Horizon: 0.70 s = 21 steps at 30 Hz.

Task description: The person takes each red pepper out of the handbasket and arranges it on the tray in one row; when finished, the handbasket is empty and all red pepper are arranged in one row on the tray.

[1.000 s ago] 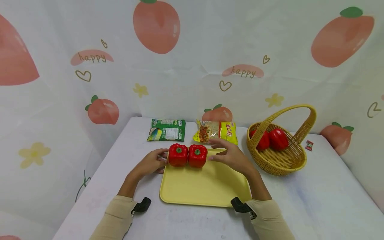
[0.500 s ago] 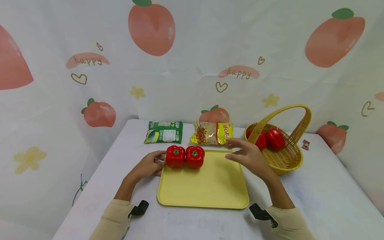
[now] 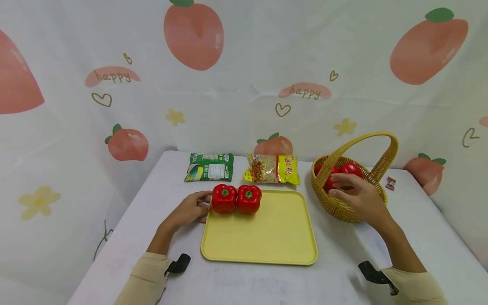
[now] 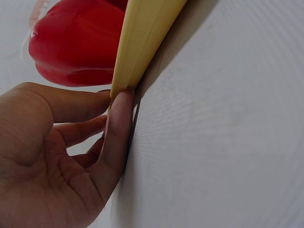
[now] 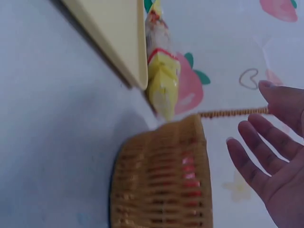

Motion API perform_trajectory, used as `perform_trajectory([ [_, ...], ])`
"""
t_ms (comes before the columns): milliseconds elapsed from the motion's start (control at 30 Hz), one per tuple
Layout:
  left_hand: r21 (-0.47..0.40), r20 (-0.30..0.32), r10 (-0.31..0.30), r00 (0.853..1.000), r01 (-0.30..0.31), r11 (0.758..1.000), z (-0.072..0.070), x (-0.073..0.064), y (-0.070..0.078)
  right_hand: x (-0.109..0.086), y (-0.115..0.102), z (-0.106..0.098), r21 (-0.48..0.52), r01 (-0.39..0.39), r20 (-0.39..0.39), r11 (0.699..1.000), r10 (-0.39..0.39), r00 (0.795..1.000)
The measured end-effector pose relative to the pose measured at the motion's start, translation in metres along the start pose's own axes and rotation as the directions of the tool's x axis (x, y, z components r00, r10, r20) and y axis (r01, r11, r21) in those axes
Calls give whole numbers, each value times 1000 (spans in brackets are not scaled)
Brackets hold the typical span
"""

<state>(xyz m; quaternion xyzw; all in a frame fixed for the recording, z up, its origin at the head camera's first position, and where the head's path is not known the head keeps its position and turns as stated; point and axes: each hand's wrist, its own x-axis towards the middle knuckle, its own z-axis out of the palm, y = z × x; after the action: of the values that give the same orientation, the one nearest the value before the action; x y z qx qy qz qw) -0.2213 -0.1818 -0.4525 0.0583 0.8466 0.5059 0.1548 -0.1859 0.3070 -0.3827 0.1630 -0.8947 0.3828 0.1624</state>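
With fingers parted and nothing held, the right hand (image 3: 360, 198) is seen above the basket (image 3: 337, 212), red peppers (image 3: 351, 168) below towards the tabletop's (image 3: 415, 216) far edge; the tray (image 3: 259, 237) is pinched left by the left hand (image 3: 189, 209).

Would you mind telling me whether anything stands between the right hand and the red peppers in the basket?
Nothing visible blocks the right hand, which seems to hover above the basket, from the red peppers. The handle arches over the basket, so it may need avoiding.

Yellow rectangular tray (image 3: 259, 237): two red blocky peppers (image 3: 224, 201) are borne back-left.
Yellow wicker basket (image 3: 337, 210): set right of tray.
Green plastic packet (image 3: 209, 167): placed behind tray.
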Motion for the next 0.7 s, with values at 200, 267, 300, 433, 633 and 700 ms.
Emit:
perform_trajectory([
  [200,0,-2,-1,1000,1,1000,1,-1,1,9,17,-24,-70,-56,2,996,56,998],
  [267,-2,-3,-3,1000,3,1000,1,0,1,13,21,-32,-105,-91,17,990,93,996],
  [300,-3,-3,-4,1000,4,1000,1,0,1,15,23,-35,-121,-109,24,987,113,993],
  [433,-5,-2,-4,1000,4,1000,1,0,2,25,30,-46,-163,-171,79,972,186,979],
  [633,-13,-5,-5,1000,5,1000,1,0,1,38,43,-51,-170,-204,143,964,229,963],
  [700,-14,-6,-8,1000,7,1000,1,0,0,42,48,-50,-166,-210,154,963,236,960],
])
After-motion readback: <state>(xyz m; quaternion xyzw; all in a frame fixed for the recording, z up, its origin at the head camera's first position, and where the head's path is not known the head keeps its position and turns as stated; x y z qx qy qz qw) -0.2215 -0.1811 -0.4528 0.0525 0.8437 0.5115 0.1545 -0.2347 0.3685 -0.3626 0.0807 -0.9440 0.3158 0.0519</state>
